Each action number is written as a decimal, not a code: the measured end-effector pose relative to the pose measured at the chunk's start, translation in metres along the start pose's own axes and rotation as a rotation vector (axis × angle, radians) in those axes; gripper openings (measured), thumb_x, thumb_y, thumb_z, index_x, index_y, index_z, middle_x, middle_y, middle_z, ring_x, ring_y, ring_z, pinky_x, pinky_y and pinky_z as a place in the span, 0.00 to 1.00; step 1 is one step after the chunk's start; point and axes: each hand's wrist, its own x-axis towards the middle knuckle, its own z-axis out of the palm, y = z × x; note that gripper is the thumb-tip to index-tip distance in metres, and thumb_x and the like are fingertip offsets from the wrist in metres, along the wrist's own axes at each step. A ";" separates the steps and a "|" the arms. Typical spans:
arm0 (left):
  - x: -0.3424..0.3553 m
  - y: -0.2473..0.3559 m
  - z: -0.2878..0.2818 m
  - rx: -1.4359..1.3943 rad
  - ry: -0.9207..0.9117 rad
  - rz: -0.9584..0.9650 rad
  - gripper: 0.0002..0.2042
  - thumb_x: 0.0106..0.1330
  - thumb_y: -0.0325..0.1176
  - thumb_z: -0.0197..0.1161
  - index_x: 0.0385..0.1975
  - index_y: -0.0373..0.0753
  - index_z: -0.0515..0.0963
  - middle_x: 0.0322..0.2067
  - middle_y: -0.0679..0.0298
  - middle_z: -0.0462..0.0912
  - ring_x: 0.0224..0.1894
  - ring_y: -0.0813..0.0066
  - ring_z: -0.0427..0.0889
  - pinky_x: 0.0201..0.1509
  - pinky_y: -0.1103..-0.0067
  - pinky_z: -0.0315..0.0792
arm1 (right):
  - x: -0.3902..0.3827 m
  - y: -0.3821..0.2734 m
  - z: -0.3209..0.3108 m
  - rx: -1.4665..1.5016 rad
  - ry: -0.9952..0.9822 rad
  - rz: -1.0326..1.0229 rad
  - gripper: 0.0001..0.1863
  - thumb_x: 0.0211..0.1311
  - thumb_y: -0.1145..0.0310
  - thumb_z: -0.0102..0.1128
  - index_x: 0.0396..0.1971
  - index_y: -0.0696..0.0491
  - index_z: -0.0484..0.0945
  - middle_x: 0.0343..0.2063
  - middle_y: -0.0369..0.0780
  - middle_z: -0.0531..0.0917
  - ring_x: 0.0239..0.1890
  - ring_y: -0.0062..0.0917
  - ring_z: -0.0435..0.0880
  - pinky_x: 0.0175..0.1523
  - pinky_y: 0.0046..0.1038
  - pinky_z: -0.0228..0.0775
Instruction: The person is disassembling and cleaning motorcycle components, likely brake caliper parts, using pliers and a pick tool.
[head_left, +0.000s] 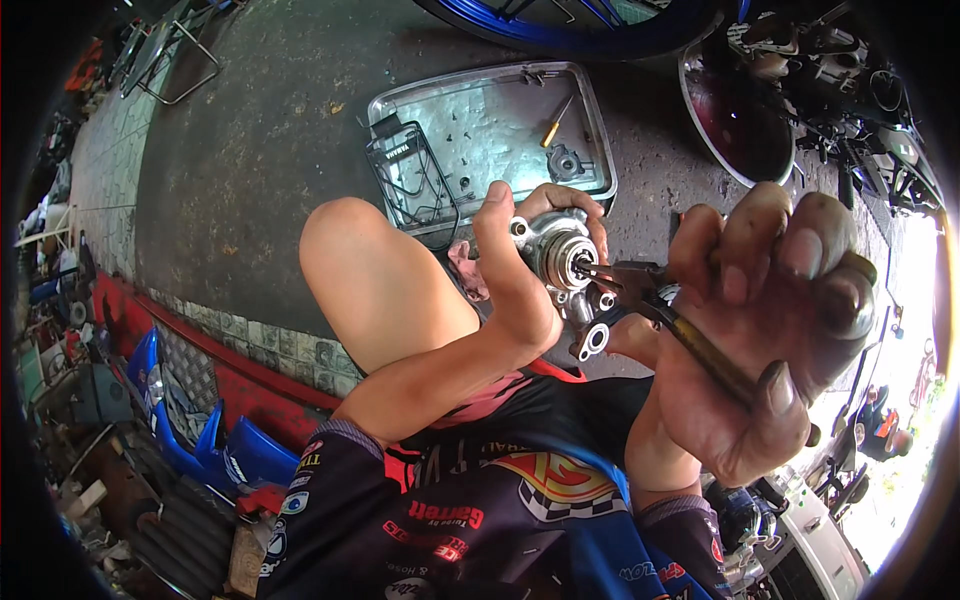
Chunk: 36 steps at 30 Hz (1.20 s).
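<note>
My left hand (512,262) grips a silver metal pump housing (552,240) over my lap, its thumb pointing up along the near side. A round ringed collar with a dark bore faces up on the housing, and a flange with a bolt hole (594,340) sticks out below. My right hand (745,325), palm up and smudged with grease, has its fingers curled around pliers (705,355) with worn yellowish handles. The narrow jaws of the pliers reach into the bore. Whether they grip anything inside cannot be made out.
On the floor ahead lies a metal tray (500,115) with a yellow-handled screwdriver (550,134), a round grey cover (566,162), small bolts and a black wire frame (412,170). A blue-rimmed wheel (560,35) stands beyond. Blue fairings (190,430) sit left, motorcycle parts (850,90) right.
</note>
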 end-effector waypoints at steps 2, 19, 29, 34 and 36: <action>0.000 0.000 0.000 -0.003 0.009 -0.015 0.40 0.73 0.70 0.35 0.40 0.32 0.79 0.26 0.60 0.81 0.29 0.72 0.81 0.34 0.75 0.77 | 0.000 0.000 0.002 -0.006 0.016 -0.002 0.25 0.59 0.64 0.73 0.57 0.42 0.80 0.53 0.35 0.71 0.45 0.25 0.66 0.43 0.30 0.57; -0.001 0.009 0.002 -0.149 -0.075 -0.200 0.41 0.70 0.72 0.36 0.41 0.33 0.78 0.27 0.60 0.80 0.23 0.66 0.81 0.27 0.68 0.79 | -0.003 -0.002 -0.008 -0.015 0.046 -0.163 0.17 0.61 0.65 0.65 0.50 0.38 0.82 0.48 0.36 0.66 0.44 0.26 0.63 0.44 0.31 0.55; 0.003 0.011 -0.005 -0.135 -0.142 -0.228 0.44 0.67 0.74 0.34 0.43 0.33 0.79 0.28 0.57 0.82 0.30 0.66 0.82 0.35 0.69 0.79 | -0.009 -0.012 -0.016 0.020 0.135 -0.191 0.23 0.60 0.59 0.70 0.56 0.33 0.78 0.75 0.43 0.57 0.53 0.30 0.65 0.48 0.31 0.59; 0.002 0.010 -0.001 -0.094 -0.111 -0.173 0.41 0.70 0.73 0.36 0.41 0.33 0.79 0.25 0.58 0.81 0.25 0.68 0.81 0.28 0.69 0.79 | -0.006 -0.008 -0.013 0.039 0.058 -0.249 0.32 0.58 0.58 0.71 0.64 0.33 0.72 0.75 0.43 0.56 0.55 0.30 0.66 0.46 0.30 0.62; 0.002 0.010 -0.001 -0.090 -0.115 -0.185 0.42 0.70 0.73 0.36 0.40 0.34 0.79 0.25 0.58 0.81 0.25 0.69 0.81 0.28 0.69 0.80 | -0.008 -0.013 -0.008 -0.055 0.126 -0.203 0.38 0.58 0.58 0.72 0.70 0.34 0.67 0.77 0.45 0.54 0.56 0.30 0.67 0.46 0.31 0.64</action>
